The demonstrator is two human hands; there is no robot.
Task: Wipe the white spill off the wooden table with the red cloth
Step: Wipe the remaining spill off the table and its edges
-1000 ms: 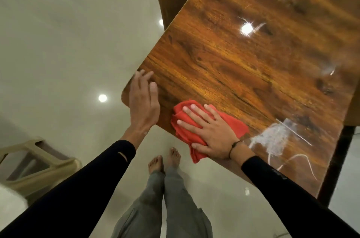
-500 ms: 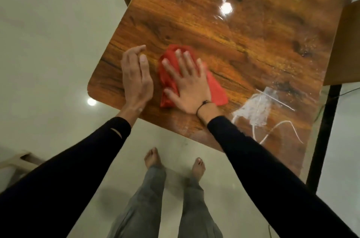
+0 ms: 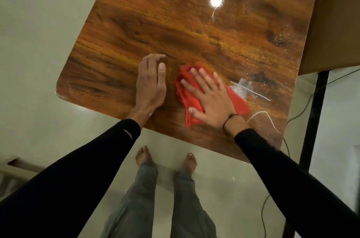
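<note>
The red cloth (image 3: 236, 102) lies crumpled on the glossy wooden table (image 3: 155, 29) near its front edge. My right hand (image 3: 208, 97) presses flat on the cloth with straight, spread fingers. The cloth's right end covers part of the white spill (image 3: 243, 86), whose smear and thin curved streaks (image 3: 266, 118) show to the right of it. My left hand (image 3: 152, 83) rests on the bare wood just left of the cloth, fingers lightly bent, holding nothing.
A cardboard box (image 3: 331, 29) overhangs the table's right side. A black post (image 3: 313, 120) and a thin cable (image 3: 298, 115) stand by the right edge. My bare feet (image 3: 165, 157) stand on the pale floor below the front edge. A beige stool (image 3: 15, 167) sits at lower left.
My right hand has slid the cloth rightward onto the spill, so less white smear shows. My left hand has moved along the table beside it.
</note>
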